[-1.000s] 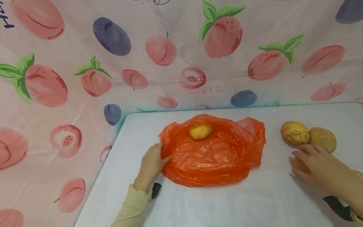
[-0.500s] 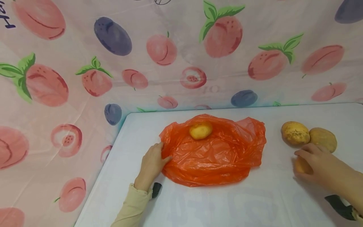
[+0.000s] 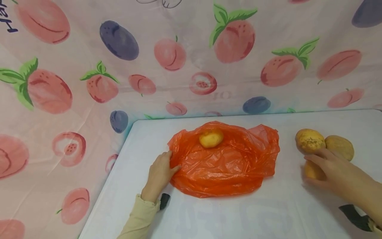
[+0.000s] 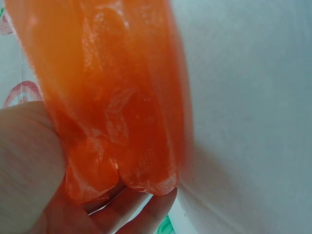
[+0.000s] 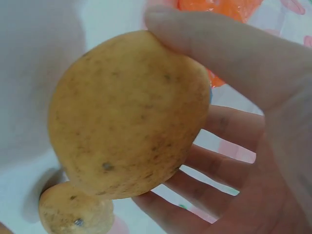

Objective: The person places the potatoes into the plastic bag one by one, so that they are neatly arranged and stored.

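Potato (image 5: 129,117) in right hand (image 3: 338,176) ("Ha" lettering (image 3: 7,21))

Crumpled orange bag (image 3: 221,166), speckled yellow potato (image 5: 129,114) held to its right

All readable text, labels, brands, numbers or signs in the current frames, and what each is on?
"Ha": dark letters, turned sideways, on the fruit-print backdrop, upper left of the head view; what follows is cut off.
Pale letter-like marks low on the backdrop: too faint to read.
Pale purple marks on the white tabletop: too faint to read.
Orange bag, potatoes: no text visible.
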Demonstrator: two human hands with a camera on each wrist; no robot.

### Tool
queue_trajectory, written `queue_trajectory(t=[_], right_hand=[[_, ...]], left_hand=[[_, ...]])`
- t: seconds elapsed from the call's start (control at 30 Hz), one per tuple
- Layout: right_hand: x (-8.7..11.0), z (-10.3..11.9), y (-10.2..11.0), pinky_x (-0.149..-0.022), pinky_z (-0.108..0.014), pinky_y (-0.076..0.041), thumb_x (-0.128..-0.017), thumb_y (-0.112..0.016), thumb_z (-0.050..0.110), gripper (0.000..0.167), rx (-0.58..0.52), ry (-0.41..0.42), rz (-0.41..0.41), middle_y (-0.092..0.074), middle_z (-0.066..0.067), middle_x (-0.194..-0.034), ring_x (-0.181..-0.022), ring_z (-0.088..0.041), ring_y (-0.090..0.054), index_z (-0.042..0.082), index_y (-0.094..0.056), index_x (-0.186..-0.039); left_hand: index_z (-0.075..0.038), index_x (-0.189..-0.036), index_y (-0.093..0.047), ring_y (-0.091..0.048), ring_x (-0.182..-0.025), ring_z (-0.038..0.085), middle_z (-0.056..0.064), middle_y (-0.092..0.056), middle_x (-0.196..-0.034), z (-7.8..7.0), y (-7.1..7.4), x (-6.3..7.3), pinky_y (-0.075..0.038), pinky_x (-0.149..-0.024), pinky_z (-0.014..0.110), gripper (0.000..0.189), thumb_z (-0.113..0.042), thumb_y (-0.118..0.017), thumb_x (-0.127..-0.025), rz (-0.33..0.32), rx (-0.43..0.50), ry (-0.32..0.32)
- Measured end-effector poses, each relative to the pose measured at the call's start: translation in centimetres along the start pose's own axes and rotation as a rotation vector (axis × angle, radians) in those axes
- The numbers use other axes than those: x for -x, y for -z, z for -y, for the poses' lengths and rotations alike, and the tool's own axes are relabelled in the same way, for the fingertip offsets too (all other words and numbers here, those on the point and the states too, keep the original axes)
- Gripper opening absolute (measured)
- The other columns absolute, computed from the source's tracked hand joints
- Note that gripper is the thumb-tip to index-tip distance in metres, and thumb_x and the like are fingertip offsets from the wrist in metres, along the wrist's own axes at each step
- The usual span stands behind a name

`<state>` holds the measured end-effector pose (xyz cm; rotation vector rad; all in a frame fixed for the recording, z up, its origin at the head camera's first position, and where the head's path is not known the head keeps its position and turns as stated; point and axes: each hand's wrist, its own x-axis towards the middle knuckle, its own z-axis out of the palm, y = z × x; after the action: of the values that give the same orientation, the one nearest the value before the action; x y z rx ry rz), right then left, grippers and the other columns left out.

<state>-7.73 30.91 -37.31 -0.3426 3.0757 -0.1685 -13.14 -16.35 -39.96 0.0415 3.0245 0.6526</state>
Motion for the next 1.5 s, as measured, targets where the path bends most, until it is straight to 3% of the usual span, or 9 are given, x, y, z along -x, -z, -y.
queue_trajectory(t=[0.33,0.57,0.9,1.07,1.3,1.5], right_hand=[[-0.6,2.0,0.9,-0.088,-0.068,-0.047,-0.069,-0.09,0.035,0.059,-0.024,0.104,-0.128,-0.058,-0.029,-0.118,-0.103,-0.048,-0.053,0.0,-0.07,-0.111],[-0.8,3.3,1.7,-0.082,-0.067,-0.05,-0.068,-0.09,0.037,0.055,-0.024,0.146,-0.219,-0.06,-0.027,-0.117,-0.103,-0.047,-0.057,0.004,-0.071,-0.109],[-1.2,5.2,3.0,-0.078,-0.063,-0.054,-0.068,-0.09,0.038,0.06,-0.056,0.178,-0.25,-0.059,-0.023,-0.119,-0.106,-0.044,-0.057,0.006,-0.069,-0.115],[-1.5,6.4,3.7,-0.08,-0.06,-0.055,-0.071,-0.089,0.038,0.062,-0.066,0.182,-0.216,-0.058,-0.022,-0.122,-0.109,-0.042,-0.056,0.008,-0.068,-0.12],[-1.9,7.9,4.2,-0.08,-0.058,-0.056,-0.068,-0.091,0.034,0.061,-0.096,0.279,-0.309,-0.06,-0.019,-0.118,-0.107,-0.039,-0.057,0.006,-0.068,-0.118],[-2.3,8.9,4.2,-0.082,-0.059,-0.055,-0.071,-0.089,0.036,0.063,-0.113,0.299,-0.308,-0.058,-0.02,-0.121,-0.111,-0.04,-0.055,0.006,-0.066,-0.122]], left_hand=[[-0.003,-0.14,-0.051,-0.058,-0.11,0.029,0.013,-0.063,-0.124,0.1,0.0,0.0,-0.054,-0.096,0.048,0.067,-0.026,-0.08,-0.085,0.001,-0.004,-0.01],[-0.004,-0.141,-0.051,-0.058,-0.11,0.029,0.012,-0.063,-0.124,0.0,0.0,-0.2,-0.054,-0.096,0.048,0.068,-0.027,-0.08,-0.084,-0.001,0.001,-0.014],[-0.003,-0.141,-0.05,-0.058,-0.11,0.029,0.013,-0.063,-0.125,-0.1,0.1,-0.2,-0.053,-0.097,0.048,0.068,-0.027,-0.08,-0.085,0.004,0.003,-0.018],[-0.003,-0.141,-0.051,-0.058,-0.111,0.029,0.013,-0.063,-0.125,0.0,0.0,-0.1,-0.053,-0.096,0.048,0.067,-0.027,-0.08,-0.085,0.004,-0.004,-0.011],[-0.004,-0.142,-0.05,-0.057,-0.112,0.029,0.013,-0.062,-0.126,0.0,0.0,-0.1,-0.053,-0.098,0.048,0.068,-0.027,-0.08,-0.085,0.008,-0.005,0.001],[-0.004,-0.142,-0.05,-0.057,-0.114,0.03,0.013,-0.062,-0.128,0.1,-0.1,-0.1,-0.052,-0.098,0.049,0.068,-0.026,-0.08,-0.085,0.009,-0.005,-0.007]])
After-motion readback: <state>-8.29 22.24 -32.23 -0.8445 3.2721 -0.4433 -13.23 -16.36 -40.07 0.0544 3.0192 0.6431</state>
